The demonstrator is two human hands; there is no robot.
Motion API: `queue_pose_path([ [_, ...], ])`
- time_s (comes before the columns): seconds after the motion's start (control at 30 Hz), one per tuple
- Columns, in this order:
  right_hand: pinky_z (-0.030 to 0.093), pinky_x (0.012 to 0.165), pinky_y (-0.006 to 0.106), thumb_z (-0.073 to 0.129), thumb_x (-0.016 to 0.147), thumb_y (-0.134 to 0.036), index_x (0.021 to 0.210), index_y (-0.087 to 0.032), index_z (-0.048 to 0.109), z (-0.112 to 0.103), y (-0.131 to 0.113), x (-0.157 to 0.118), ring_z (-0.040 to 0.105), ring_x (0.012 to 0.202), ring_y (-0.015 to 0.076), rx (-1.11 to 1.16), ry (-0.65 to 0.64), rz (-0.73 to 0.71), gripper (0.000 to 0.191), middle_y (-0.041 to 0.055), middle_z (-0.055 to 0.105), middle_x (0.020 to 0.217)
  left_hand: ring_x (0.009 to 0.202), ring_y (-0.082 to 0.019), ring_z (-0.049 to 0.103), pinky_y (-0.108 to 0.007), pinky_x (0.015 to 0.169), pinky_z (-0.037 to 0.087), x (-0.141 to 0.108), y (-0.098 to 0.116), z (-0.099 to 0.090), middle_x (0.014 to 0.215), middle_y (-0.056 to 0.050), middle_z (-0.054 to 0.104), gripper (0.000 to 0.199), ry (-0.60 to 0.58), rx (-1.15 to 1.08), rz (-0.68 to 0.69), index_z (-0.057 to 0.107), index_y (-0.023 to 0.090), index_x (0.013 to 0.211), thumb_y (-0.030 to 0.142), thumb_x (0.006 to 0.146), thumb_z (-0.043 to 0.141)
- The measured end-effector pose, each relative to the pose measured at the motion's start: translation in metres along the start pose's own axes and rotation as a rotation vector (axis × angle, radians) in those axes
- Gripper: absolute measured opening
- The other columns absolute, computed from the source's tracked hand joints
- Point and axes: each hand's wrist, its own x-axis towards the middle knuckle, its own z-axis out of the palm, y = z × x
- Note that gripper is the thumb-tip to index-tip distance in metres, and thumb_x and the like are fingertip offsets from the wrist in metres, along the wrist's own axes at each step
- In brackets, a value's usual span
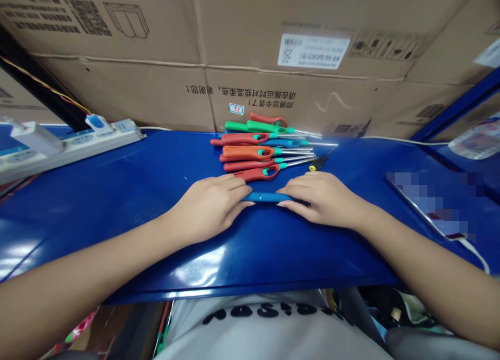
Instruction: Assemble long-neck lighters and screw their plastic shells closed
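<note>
A blue handle [265,197] lies level on the worktop [117,203], just in front of a row of screwdrivers [250,152]. The left hand [207,209] and right hand [320,199] hold its two ends, each pinching it between thumb and bent fingers. Both palms face down, and the forearms angle in from either side. Cardboard boxes [156,89] stand behind the screwdrivers, and a power strip [74,149] sits at the worktop's far left.

Carton [250,52]: upside-down Chinese print; sticker [236,109] "37"; white label [312,51] "25".
</note>
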Motion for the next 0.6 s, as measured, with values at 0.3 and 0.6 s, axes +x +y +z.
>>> queue_pose_path([
  [0.3,0.041,0.065,0.032,0.043,0.104,-0.036,0.088,-0.016,0.067,-0.003,0.008,-0.001,0.066,0.075,0.0211,-0.045,-0.038,0.222,0.035,0.0063,0.072,0.083,0.119,-0.023,0.064,-0.037,0.099,0.052,0.003,-0.012,0.003,0.135,-0.006,0.064,0.045,-0.005,-0.163,-0.028,0.048,0.023,0.141,0.044,0.101,0.053],
  [0.6,0.054,0.094,0.03,0.061,0.097,-0.029,0.123,-0.018,0.066,0.001,0.004,-0.001,0.07,0.106,0.0175,0.413,0.145,-0.042,0.028,0.0096,0.072,0.118,0.094,-0.023,0.073,-0.033,0.08,0.055,0.001,-0.012,0.002,0.105,-0.007,0.076,0.039,0.086,-0.121,0.121,0.066,0.017,0.117,0.048,0.103,0.048],
])
